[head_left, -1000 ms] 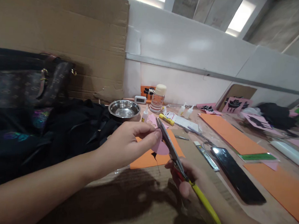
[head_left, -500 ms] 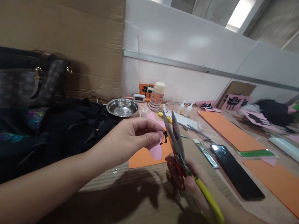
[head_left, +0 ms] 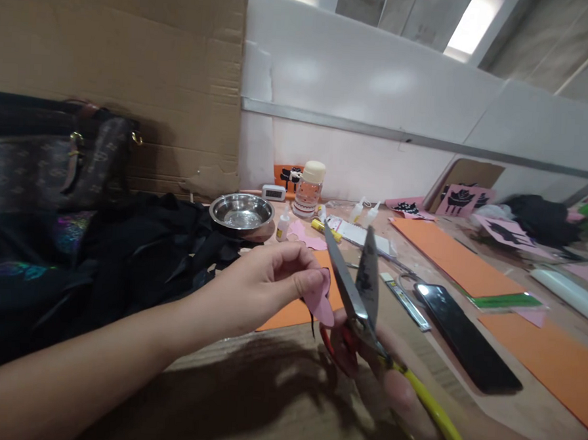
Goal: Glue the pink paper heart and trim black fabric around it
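Note:
Between thumb and fingers, my left hand (head_left: 281, 278) pinches a small piece of pink paper (head_left: 321, 307), which has a dark edge and a thin black strip dangling below it. My right hand (head_left: 385, 363) is wrapped around the red and yellow handles of a pair of scissors (head_left: 352, 292). The blades point up and away, spread apart, just right of the pink paper and not on it. Beneath my left hand lies an orange sheet (head_left: 289, 317), partly covered by the hand.
Behind my hands stand a steel bowl (head_left: 242, 212), a glue bottle (head_left: 282, 224) and a lidded drink bottle (head_left: 309, 189). To the right lie a utility knife (head_left: 405, 301), a black phone (head_left: 468, 337) and orange sheets (head_left: 457, 258). Black cloth (head_left: 138, 264) fills the left side.
The scissors have opened wider and shifted slightly right and down. My left hand has lowered a little and turned the pink paper, so its tip points toward the right hand.

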`<state>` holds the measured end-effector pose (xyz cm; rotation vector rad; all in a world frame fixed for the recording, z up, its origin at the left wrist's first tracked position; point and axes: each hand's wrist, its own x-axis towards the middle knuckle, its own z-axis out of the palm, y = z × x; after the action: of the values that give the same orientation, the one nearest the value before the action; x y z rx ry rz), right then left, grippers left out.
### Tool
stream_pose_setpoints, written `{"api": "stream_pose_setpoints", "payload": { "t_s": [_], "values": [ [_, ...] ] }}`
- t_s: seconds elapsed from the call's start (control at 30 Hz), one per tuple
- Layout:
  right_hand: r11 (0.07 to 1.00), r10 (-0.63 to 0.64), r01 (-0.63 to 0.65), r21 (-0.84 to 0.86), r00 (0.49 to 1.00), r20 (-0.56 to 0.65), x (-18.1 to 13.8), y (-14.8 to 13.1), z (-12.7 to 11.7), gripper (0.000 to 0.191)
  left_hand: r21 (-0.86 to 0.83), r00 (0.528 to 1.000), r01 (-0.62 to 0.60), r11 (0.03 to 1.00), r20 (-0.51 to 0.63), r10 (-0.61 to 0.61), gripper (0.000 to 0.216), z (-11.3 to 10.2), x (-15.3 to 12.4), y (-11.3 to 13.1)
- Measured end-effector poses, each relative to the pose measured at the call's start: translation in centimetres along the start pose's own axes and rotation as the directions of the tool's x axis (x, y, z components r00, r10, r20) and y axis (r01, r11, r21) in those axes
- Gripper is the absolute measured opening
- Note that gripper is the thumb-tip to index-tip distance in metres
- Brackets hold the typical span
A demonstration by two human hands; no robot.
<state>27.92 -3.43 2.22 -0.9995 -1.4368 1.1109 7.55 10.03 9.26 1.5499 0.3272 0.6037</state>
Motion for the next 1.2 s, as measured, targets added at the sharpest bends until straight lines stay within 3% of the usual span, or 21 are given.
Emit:
{"api": "stream_pose_setpoints", "payload": {
  "t_s": [0.13, 0.23, 0.37, 0.5, 0.6, 0.77, 0.87, 1.07, 1.2],
  "values": [
    [0.998, -0.054, 0.052, -0.033, 0.996, -0.073, 0.4, -0.2, 0.0, 0.059, 0.249, 0.994, 0.106, 0.963, 0.008, -0.111, 0.02, -0.4, -0.1, 0.3],
    [0.997, -0.071, 0.069, -0.022, 0.993, -0.097, 0.8, -0.5, 0.3, 0.055, 0.437, 0.996, 0.089, 0.895, -0.038, -0.08, 0.024, -0.7, -0.3, 1.1],
    [0.995, -0.1, 0.101, 0.0, 0.984, -0.15, 0.7, 0.2, 0.4, 0.047, 0.329, 0.991, 0.023, 0.944, -0.13, 0.021, 0.027, -0.3, -0.6, 1.2],
    [0.998, -0.05, 0.054, 0.019, 0.981, -0.186, 0.2, 1.8, 0.1, 0.045, 0.145, 0.993, 0.055, 0.988, -0.116, -0.039, 0.025, 1.1, -0.7, -0.3],
    [0.995, -0.098, 0.098, -0.014, 0.966, -0.239, 0.0, 2.3, 0.1, 0.045, 0.065, 0.994, 0.068, 0.996, -0.092, -0.062, 0.026, 2.3, -0.8, -1.9],
    [0.984, -0.105, 0.047, -0.171, 0.932, -0.346, 0.1, 1.2, 0.5, 0.036, -0.069, 0.983, 0.153, 0.986, -0.095, -0.159, 0.03, 3.3, -0.9, -3.8],
    [0.972, -0.095, 0.005, -0.235, 0.923, -0.373, 0.4, 0.5, 0.5, 0.032, -0.045, 0.979, 0.184, 0.982, -0.082, -0.187, 0.028, 3.4, -0.9, -4.2],
    [0.948, -0.117, 0.011, -0.318, 0.941, -0.317, 1.0, -0.8, 0.2, 0.025, 0.056, 0.977, 0.184, 0.981, -0.115, -0.177, 0.008, 3.0, -0.5, -3.0],
    [0.944, -0.076, 0.02, -0.331, 0.985, -0.157, 1.1, -1.6, -0.3, 0.028, 0.001, 0.981, 0.123, 0.992, -0.149, -0.122, 0.01, 2.2, -0.5, -1.4]
  ]
}}
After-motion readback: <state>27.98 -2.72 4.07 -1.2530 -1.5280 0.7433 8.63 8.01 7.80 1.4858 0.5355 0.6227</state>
